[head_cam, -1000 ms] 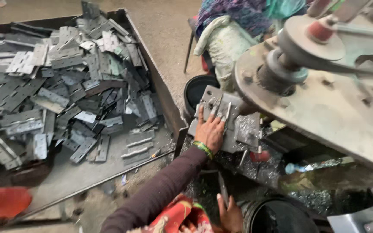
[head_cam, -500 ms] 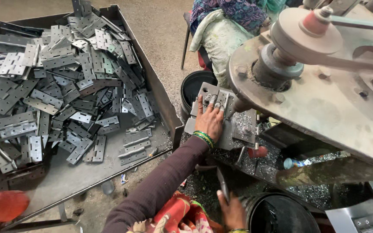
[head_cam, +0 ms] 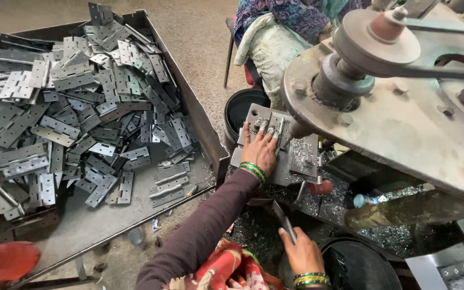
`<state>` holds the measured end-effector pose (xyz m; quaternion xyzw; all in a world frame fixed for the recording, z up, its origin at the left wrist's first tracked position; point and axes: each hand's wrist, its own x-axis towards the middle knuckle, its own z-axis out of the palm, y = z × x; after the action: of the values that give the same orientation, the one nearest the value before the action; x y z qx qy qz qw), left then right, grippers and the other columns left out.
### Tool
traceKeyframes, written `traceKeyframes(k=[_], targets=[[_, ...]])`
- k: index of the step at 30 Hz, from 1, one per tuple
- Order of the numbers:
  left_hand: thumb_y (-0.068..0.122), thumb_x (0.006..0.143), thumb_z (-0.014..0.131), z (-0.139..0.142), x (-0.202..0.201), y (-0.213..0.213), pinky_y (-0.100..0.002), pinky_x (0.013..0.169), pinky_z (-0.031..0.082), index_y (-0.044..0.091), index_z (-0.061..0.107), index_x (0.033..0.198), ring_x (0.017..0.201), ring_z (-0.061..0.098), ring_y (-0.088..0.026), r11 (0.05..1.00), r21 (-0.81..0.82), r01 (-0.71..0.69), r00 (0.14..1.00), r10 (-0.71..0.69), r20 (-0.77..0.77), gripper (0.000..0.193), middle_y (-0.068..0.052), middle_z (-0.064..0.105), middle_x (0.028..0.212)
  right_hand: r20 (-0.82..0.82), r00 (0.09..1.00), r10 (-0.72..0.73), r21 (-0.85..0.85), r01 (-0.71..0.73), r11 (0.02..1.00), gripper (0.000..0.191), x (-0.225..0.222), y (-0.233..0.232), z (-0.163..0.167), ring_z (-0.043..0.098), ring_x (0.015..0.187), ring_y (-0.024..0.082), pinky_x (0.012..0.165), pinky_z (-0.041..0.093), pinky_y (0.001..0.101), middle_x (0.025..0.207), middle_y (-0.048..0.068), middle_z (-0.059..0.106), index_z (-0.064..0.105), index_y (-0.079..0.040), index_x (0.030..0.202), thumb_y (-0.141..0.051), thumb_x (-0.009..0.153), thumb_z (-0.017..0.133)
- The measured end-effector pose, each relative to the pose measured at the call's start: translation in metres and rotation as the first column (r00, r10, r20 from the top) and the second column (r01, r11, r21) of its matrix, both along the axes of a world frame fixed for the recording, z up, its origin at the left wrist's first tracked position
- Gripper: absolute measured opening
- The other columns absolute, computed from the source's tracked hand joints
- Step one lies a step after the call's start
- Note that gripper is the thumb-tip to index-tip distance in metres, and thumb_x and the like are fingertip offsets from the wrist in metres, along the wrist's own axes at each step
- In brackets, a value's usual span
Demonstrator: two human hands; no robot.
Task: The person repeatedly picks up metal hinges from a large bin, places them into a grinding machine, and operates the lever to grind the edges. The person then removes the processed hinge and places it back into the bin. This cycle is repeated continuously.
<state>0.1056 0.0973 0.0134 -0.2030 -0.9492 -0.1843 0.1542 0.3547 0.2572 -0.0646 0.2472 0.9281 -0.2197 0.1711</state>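
Note:
My left hand [head_cam: 260, 151] lies flat with fingers spread on a grey metal hinge [head_cam: 268, 124], pressing it onto the steel fixture plate [head_cam: 296, 164] of a drilling machine. Green bangles sit on that wrist. My right hand [head_cam: 303, 253], low in the view, grips a dark metal lever handle [head_cam: 284, 221] that rises toward the machine. The machine's heavy head with a pulley and belt [head_cam: 377, 40] hangs over the fixture at the right. Metal shavings lie around the plate.
A large steel tray [head_cam: 200, 131] at the left holds a heap of several grey hinges [head_cam: 81, 107]. A black bucket [head_cam: 243, 110] stands behind the fixture, another [head_cam: 361, 266] by my right hand. A seated person's clothed legs [head_cam: 275, 32] are at the top.
My left hand stays pressed on the hinge. My right hand has come further into view on the lever. The view has drifted a little.

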Motion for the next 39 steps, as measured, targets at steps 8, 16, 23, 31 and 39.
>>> traceKeyframes(k=[8,16,23,31,39], targets=[[0.020,0.101,0.049,0.016,-0.013,-0.003,-0.069,0.128,-0.006,0.014,0.065,0.126,0.145,0.047,-0.026,0.998,-0.045,0.044,0.986,-0.036,0.165,0.030,-0.003,0.064,0.135,-0.297,0.953,-0.056,-0.204,-0.006,0.979,0.061,0.005,-0.007,-0.015,0.068,0.090,0.049,0.075,0.052,0.0513,0.091,0.028,0.070,0.069,-0.006,0.103,-0.063,0.091,0.054],[0.041,0.085,0.064,0.030,0.001,-0.027,-0.073,0.119,-0.007,0.013,0.055,0.137,0.143,0.041,-0.027,0.994,-0.071,0.086,0.983,-0.073,0.167,0.060,-0.003,0.056,0.143,-0.011,0.998,-0.059,-0.127,0.057,0.990,0.063,0.017,-0.012,0.026,0.070,0.103,0.047,0.087,0.054,0.0500,0.100,0.028,0.074,0.067,-0.009,0.115,-0.065,0.089,0.056],[0.049,0.081,0.068,0.053,0.124,-0.037,-0.072,0.116,-0.003,0.006,0.049,0.143,0.146,0.035,-0.028,0.996,-0.047,0.080,0.997,-0.080,0.000,0.078,-0.013,0.050,0.148,0.000,0.998,-0.063,-0.047,0.063,0.997,0.050,0.031,-0.010,0.053,0.068,0.104,0.047,0.088,0.053,0.0524,0.099,0.023,0.075,0.069,-0.015,0.107,-0.060,0.090,0.057],[0.003,0.070,0.073,0.091,0.166,-0.079,-0.055,0.118,0.032,0.014,0.063,0.110,0.129,0.055,-0.029,0.906,0.294,0.304,0.950,-0.265,-0.163,0.043,-0.003,0.064,0.117,-0.036,0.998,-0.055,-0.064,0.053,0.997,0.049,0.042,-0.009,0.076,0.066,0.108,0.046,0.090,0.053,0.0511,0.102,0.023,0.075,0.070,-0.016,0.106,-0.060,0.090,0.058],[0.011,0.085,0.074,0.158,0.126,-0.058,-0.044,0.081,0.053,0.005,0.062,0.104,0.096,0.065,-0.034,0.860,0.510,0.026,0.973,-0.138,0.183,0.023,-0.012,0.065,0.101,0.083,0.985,-0.150,-0.213,0.164,0.963,0.054,0.039,-0.008,0.083,0.072,0.088,0.031,0.085,0.053,0.0417,0.086,0.016,0.072,0.070,-0.009,0.101,-0.060,0.087,0.060]])
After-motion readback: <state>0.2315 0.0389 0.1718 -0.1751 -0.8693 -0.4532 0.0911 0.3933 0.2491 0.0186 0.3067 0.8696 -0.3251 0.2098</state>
